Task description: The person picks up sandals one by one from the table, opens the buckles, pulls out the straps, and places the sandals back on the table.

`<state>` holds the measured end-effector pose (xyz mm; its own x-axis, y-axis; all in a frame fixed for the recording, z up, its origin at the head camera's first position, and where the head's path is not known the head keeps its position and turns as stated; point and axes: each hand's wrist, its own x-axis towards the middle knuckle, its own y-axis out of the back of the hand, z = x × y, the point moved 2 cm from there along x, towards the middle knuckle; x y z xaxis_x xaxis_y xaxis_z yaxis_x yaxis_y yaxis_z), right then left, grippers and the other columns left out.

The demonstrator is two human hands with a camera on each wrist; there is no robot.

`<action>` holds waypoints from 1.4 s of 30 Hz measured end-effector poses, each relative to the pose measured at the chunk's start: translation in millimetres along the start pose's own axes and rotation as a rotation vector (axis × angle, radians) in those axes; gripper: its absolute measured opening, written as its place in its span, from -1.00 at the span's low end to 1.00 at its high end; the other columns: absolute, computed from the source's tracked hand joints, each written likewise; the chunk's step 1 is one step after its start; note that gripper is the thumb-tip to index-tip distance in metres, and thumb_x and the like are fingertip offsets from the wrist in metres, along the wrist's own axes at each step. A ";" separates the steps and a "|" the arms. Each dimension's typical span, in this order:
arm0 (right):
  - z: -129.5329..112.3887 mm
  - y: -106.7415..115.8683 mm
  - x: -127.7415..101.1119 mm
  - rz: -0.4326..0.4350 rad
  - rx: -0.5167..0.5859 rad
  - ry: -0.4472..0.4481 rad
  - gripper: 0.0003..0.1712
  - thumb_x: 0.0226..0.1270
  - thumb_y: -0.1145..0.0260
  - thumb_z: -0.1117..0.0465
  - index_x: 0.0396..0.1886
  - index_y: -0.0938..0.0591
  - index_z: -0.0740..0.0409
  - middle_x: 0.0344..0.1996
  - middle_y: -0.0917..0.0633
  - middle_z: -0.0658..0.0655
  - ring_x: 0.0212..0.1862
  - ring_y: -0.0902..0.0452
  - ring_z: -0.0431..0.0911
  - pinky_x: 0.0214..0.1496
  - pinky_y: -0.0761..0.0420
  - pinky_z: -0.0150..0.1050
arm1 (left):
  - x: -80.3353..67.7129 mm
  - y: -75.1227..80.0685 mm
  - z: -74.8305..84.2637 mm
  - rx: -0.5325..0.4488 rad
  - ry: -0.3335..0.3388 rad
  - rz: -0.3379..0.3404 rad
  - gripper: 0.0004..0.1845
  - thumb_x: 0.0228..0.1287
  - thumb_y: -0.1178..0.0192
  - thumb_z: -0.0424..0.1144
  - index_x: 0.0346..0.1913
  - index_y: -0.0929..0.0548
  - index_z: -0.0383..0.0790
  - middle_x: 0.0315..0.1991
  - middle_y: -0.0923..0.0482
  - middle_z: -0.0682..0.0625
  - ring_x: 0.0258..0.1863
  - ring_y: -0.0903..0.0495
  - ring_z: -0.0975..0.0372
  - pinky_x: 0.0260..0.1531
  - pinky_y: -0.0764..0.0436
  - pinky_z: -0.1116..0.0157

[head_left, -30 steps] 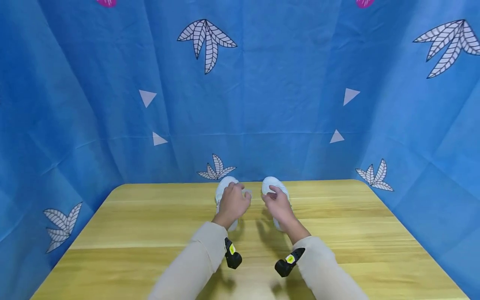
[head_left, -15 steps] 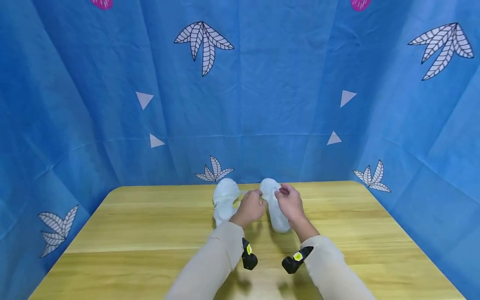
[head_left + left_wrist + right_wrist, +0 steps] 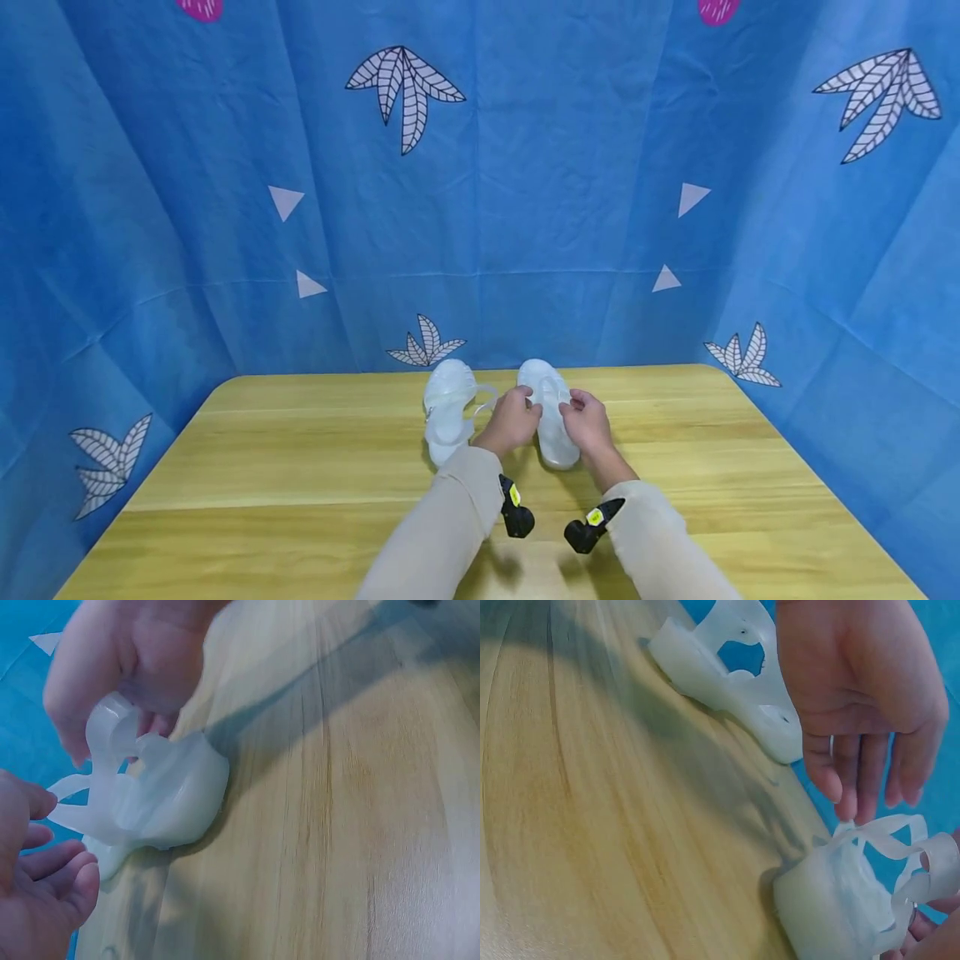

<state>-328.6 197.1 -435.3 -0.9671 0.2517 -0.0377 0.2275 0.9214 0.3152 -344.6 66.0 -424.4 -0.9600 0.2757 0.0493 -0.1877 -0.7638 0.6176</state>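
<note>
**Both hands at the straps of the right sandal**

The right sandal [image 3: 551, 417] lies flat on the table [image 3: 262, 467], toe toward the blue backdrop [image 3: 525, 208], so its heel straps face me and both hands can reach them from either side. My left hand [image 3: 513, 419] is at the strap [image 3: 105, 742] on the inner side; the left wrist view shows its fingers curled round that translucent loop, lifting it off the sole. My right hand [image 3: 587, 421] is at the outer side. In the right wrist view its fingers [image 3: 855, 776] hang almost straight, tips just touching a thin strap end [image 3: 889, 836], and I cannot see a firm pinch, so I read that hand as apart.

The left sandal [image 3: 447, 408] lies just beside, parallel, untouched, its strap trailing toward its mate. Beige sleeves [image 3: 450, 517] and wrist cameras [image 3: 517, 518] sit nearer me.
</note>
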 end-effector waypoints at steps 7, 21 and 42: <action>8.5 -2.9 0.3 0.008 -0.013 0.036 -0.53 0.40 -0.03 0.31 0.23 -0.35 0.48 0.10 -0.48 0.48 0.18 -0.39 0.26 0.21 -0.39 0.08 | -4.1 -4.7 2.3 -0.152 0.026 -0.072 -0.43 0.38 -0.06 -0.23 0.38 -0.22 -0.34 0.15 -0.47 -0.27 0.09 -0.52 0.00 -0.02 -0.54 0.11; 12.7 -3.6 -10.5 0.007 -0.090 0.075 -0.68 0.37 -0.07 0.34 0.04 -0.55 0.42 -0.04 -0.57 0.36 0.03 -0.48 0.13 0.03 -0.50 -0.04 | -4.7 0.3 -9.3 -0.155 0.042 -0.039 -0.49 0.38 -0.05 -0.22 0.30 -0.33 -0.40 0.05 -0.53 -0.22 -0.06 -0.57 0.10 -0.10 -0.57 0.15; 20.3 3.8 -64.5 -0.129 -0.029 0.145 -0.77 0.32 -0.18 0.36 -0.09 -0.62 0.36 -0.11 -0.65 0.23 -0.11 -0.54 -0.06 -0.12 -0.56 -0.27 | -40.4 3.0 -32.0 -0.201 -0.082 -0.010 -0.61 0.27 -0.13 -0.27 0.10 -0.51 -0.43 -0.55 -0.48 0.04 -0.62 -0.39 0.29 -0.58 -0.43 0.37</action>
<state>-263.1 190.3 -450.9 -0.9947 0.0851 0.0572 0.0996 0.9337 0.3438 -313.0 33.9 -449.6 -0.9392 0.3242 0.1132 -0.2425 -0.8596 0.4497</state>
